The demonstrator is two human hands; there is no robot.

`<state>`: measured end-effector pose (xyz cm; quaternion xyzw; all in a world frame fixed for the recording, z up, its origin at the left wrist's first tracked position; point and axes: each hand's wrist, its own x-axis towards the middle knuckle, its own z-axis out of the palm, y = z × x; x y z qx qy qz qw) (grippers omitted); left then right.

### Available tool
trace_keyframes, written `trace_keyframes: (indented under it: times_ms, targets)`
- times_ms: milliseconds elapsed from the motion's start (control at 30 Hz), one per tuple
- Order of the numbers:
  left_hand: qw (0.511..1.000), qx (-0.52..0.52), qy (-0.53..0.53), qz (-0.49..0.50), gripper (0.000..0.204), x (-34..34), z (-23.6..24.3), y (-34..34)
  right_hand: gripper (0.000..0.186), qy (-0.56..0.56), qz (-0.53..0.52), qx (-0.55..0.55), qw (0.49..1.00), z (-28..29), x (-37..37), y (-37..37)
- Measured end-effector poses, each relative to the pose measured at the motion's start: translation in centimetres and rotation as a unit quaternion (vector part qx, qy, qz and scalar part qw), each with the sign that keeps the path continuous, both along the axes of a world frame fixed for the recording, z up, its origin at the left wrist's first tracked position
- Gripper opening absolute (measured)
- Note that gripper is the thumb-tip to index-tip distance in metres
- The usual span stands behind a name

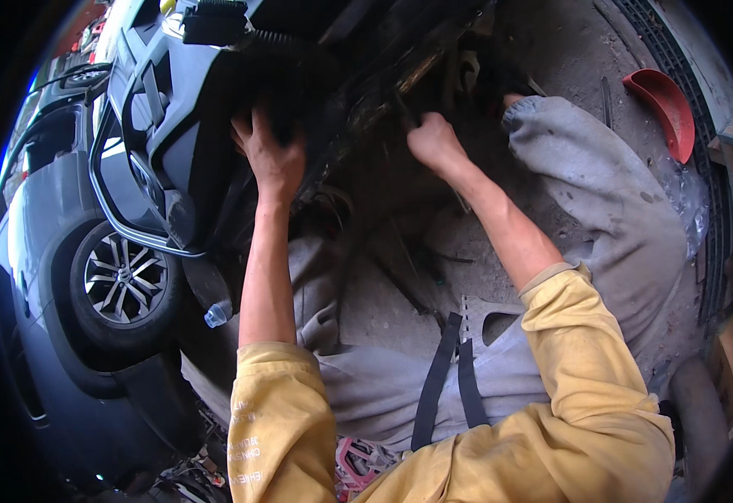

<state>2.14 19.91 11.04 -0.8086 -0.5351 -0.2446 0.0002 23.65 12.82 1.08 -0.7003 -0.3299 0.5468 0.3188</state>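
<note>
My left hand [272, 159] rests against the dark, shadowed part of a vehicle body [316, 92] with its fingers apart; the fingertips are lost in shadow. To the right, my right hand [438, 144] is closed in a fist beside the body's worn lower edge [417, 71]. A thin dark shaft [403, 109] shows just above this fist, but I cannot make out what kind of thing it is. Just beyond the right hand, a pale curved metal piece [467, 71] sits in the shade.
A dark car with a spoked wheel [126, 278] stands at the left. A clear plastic bottle [217, 314] lies near that wheel. At the right are a red curved scoop-like piece [668, 113] and crumpled clear plastic [692, 205]. Two black straps [438, 381] cross my grey trousers [601, 176].
</note>
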Motion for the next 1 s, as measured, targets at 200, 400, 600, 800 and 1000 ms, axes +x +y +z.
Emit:
trace_keyframes:
  times_ms: [200, 400, 600, 800, 1000]
  targets:
    - [0.999, 0.013, 0.017, -0.028, 0.071, 1.6, -0.1, -0.4, 0.027, 0.293, -0.132, -0.104, 0.941, 2.0, -0.4, -0.2]
    - [0.999, 0.027, 0.027, -0.002, 0.075, 4.0, 2.0, -0.4, 0.033, 0.168, -0.12, -0.048, 0.977, 4.0, -1.0, -0.5]
    - [0.998, 0.041, 0.054, 0.004, 0.073, 5.4, 2.3, -0.8, 0.044, -0.032, -0.025, 0.105, 0.994, -1.5, 1.4, -3.9]
    - [0.999, 0.036, 0.024, -0.027, 0.069, 7.0, 1.7, -0.3, 0.042, -0.036, 0.017, 0.18, 0.983, -4.5, 5.2, -1.3]
    - [0.998, 0.047, 0.024, -0.024, 0.07, 6.1, -0.6, 0.5, 0.045, 0.012, 0.055, 0.158, 0.986, -7.6, 7.5, 2.3]
